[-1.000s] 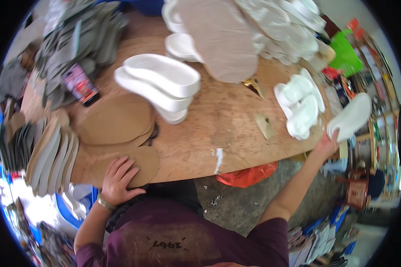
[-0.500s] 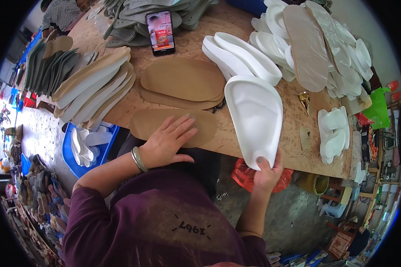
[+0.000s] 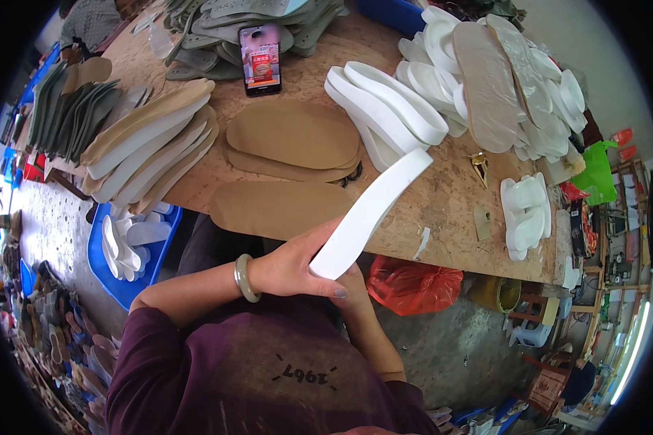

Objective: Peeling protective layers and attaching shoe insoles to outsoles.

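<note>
1. A brown sheet (image 3: 276,206) is laid flat at twelve o'clock from the left hand (image 3: 286,267).
2. By this hand a white sole (image 3: 370,217) is clamped at its near end.
3. The right hand (image 3: 352,284) is mostly hidden; its grip cannot be told.
4. The sole is held tilted toward one o'clock.

two hands (image 3: 292,267), one held white sole (image 3: 370,214), one phone (image 3: 260,64), one red bag (image 3: 412,287)
</note>
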The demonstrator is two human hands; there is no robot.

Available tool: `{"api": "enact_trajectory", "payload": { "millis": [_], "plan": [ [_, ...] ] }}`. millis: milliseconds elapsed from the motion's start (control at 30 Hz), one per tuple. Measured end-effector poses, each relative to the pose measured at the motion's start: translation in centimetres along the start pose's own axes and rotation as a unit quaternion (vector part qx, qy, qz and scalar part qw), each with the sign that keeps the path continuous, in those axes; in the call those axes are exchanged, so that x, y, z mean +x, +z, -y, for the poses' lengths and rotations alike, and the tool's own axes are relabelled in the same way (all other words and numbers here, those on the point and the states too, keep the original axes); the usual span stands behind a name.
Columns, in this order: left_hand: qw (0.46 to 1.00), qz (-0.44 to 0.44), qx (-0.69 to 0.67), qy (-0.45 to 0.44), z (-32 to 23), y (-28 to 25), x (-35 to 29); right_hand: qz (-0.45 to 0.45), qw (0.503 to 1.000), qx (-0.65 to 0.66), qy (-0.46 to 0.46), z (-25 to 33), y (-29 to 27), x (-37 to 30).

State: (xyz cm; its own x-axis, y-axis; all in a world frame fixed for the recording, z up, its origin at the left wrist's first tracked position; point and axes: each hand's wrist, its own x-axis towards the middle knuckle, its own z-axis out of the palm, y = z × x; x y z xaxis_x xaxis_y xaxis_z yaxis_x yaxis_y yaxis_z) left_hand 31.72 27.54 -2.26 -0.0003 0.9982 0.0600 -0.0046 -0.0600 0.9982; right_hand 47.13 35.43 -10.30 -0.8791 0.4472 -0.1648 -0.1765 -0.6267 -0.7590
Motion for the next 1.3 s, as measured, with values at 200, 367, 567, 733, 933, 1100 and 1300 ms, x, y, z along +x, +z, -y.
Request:
{"api": "enact_trajectory", "payload": {
  "millis": [200,367,567,733,933,1100,1300],
  "plan": [
    [0.997,-0.040,0.059,-0.002,-0.4,-0.8,-0.4,-0.014,0.985,-0.172,-0.010,2.4,-0.2,0.0],
    [0.985,-0.046,-0.156,-0.065,0.8,-0.4,-0.5,0.021,0.994,-0.107,-0.011,4.1,-0.4,-0.9],
    [0.984,-0.070,-0.159,0.038,2.2,0.4,1.0,-0.117,0.980,-0.069,-0.148,5.9,-0.1,0.6],
    [0.985,-0.028,0.137,0.100,2.0,-0.1,1.6,-0.175,0.939,-0.180,-0.235,17.7,-1.1,5.2],
    [0.907,-0.016,0.383,0.173,2.5,0.0,2.8,-0.189,0.932,-0.231,-0.206,22.5,-3.0,10.7],
    [0.886,0.010,0.433,0.165,3.8,0.0,3.0,-0.401,0.748,-0.444,-0.288,23.5,-9.5,5.8],
    [0.887,0.012,0.438,0.146,3.9,-0.2,3.2,-0.637,0.250,-0.722,-0.096,26.0,-21.9,1.1]
  ]
}}
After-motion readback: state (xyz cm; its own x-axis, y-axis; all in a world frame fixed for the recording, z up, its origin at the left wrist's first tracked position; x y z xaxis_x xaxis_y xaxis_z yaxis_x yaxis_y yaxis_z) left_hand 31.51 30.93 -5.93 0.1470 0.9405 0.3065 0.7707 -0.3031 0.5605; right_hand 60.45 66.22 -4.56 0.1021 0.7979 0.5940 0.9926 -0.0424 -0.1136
